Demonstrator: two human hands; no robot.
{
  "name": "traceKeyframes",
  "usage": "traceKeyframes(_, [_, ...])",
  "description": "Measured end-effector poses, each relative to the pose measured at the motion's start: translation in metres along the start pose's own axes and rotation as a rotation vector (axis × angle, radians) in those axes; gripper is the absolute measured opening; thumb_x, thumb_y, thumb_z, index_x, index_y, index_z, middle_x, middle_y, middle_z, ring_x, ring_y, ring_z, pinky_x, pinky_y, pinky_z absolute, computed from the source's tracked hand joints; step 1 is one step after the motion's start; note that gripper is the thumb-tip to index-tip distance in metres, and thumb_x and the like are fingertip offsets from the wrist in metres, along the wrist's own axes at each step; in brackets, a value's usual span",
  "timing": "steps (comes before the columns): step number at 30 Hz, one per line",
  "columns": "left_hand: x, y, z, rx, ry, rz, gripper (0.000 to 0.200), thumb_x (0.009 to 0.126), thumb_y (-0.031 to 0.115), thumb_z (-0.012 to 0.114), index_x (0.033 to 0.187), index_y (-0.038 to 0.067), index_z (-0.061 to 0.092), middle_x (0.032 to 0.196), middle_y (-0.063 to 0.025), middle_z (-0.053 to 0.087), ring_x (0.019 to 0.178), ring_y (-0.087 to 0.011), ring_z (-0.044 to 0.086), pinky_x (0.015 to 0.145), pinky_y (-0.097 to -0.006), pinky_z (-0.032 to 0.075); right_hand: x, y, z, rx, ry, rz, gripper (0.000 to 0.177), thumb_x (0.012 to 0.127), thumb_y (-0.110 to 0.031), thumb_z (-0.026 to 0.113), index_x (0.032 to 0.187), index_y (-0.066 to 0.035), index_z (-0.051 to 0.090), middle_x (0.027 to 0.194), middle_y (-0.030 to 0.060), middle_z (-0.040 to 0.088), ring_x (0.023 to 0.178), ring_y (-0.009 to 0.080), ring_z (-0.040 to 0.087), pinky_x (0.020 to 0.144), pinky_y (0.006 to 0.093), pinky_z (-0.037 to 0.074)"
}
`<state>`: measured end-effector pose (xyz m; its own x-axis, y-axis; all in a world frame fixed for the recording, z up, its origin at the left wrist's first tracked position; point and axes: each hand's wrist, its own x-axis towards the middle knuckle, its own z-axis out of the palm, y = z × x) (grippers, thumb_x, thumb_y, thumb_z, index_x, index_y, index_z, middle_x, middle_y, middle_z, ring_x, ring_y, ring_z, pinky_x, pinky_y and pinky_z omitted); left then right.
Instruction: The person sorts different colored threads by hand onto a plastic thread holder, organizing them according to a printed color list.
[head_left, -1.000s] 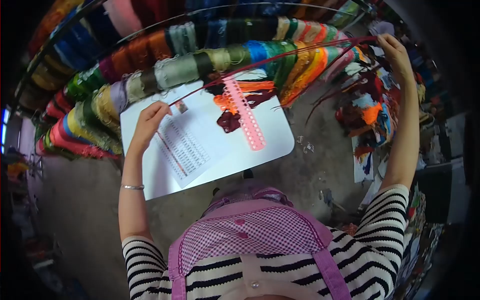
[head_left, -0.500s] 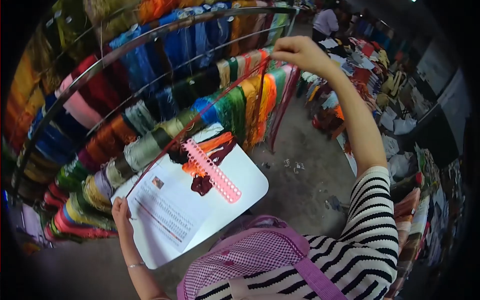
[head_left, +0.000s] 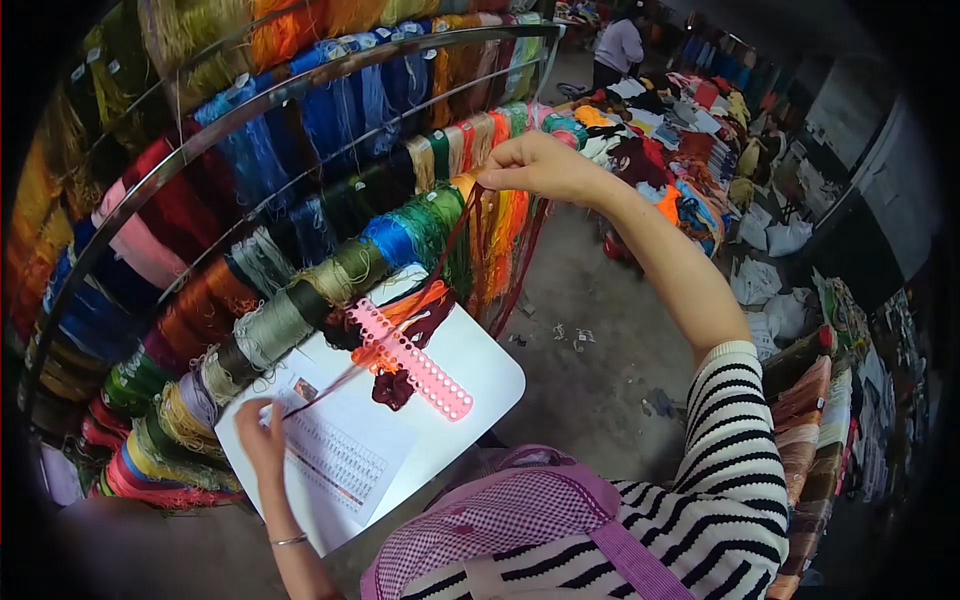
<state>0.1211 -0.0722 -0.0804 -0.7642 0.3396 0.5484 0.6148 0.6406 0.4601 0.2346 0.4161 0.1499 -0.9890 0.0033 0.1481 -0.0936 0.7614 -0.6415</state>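
My right hand (head_left: 530,165) is raised by the thread rack, its fingertips pinched on dark red thread (head_left: 462,225). Strands hang below the pinch, and one length slants loosely down across the board toward my left hand (head_left: 262,435). That hand is over the board's left edge, slightly blurred, thumb and fingers apart near the strand's end. On the white board (head_left: 490,370) lies a pink strip with holes along both edges (head_left: 415,365), with orange thread (head_left: 425,300) and a dark maroon bundle (head_left: 392,390) against it. A printed sheet (head_left: 345,455) lies beside my left hand.
A curved metal rail (head_left: 290,88) and rows of coloured thread skeins (head_left: 270,325) fill the left side. Piles of fabric and yarn (head_left: 665,150) and white bags (head_left: 790,235) stand at the right. A person (head_left: 618,48) is at the back.
My right hand has come down and to the left with the dark red thread. The strand, taut between both hands before, now hangs slack. My left hand's fingers have parted.
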Motion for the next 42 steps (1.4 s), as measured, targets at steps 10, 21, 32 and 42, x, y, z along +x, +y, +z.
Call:
traceKeyframes(10, [0.077,0.247,0.076,-1.125,-0.611,-0.206,0.034,0.089,0.019,0.062,0.116,-0.001,0.058,0.085,-0.0013,0.063,0.07,-0.005,0.055,0.062,-0.0195,0.044,0.002,-0.065,0.029,0.176,-0.103,-0.086,0.027,0.089,-0.029,0.062,0.083,-0.003,0.066,0.065,-0.0069,0.05,0.062,0.0014,0.042,0.054,0.0215,0.033])
traceKeyframes(21, [0.061,0.097,0.023,-0.739,-0.409,-0.352,0.033,0.096,0.029,0.05,0.074,0.007,0.061,0.058,0.0078,0.042,0.055,-0.0021,0.034,0.05,-0.0203,0.024,-0.017,-0.047,0.026,0.132,-0.264,0.047,0.021,0.09,-0.023,0.061,0.081,-0.004,0.062,0.057,-0.0071,0.046,0.05,0.0006,0.04,0.045,0.0183,0.028])
traceKeyframes(32, [0.108,0.2,-0.009,-1.251,-0.441,0.049,0.064,0.083,0.013,0.067,0.138,0.004,0.037,0.129,-0.0127,0.051,0.119,-0.0198,0.049,0.098,-0.0322,0.039,0.02,-0.108,0.061,0.25,-0.236,-0.292,0.021,0.088,-0.024,0.062,0.088,-0.003,0.064,0.06,-0.0058,0.05,0.053,0.0007,0.042,0.048,0.019,0.03])
traceKeyframes(42, [0.132,0.106,-0.091,-1.184,-0.33,-0.323,0.019,0.095,0.025,0.053,0.089,0.008,0.056,0.055,0.0103,0.028,0.045,-0.0013,0.023,0.041,-0.0192,0.017,-0.009,0.008,0.054,0.454,-0.165,0.028,0.017,0.091,-0.019,0.059,0.094,-0.003,0.064,0.071,-0.0041,0.056,0.06,0.0013,0.045,0.052,0.0177,0.033])
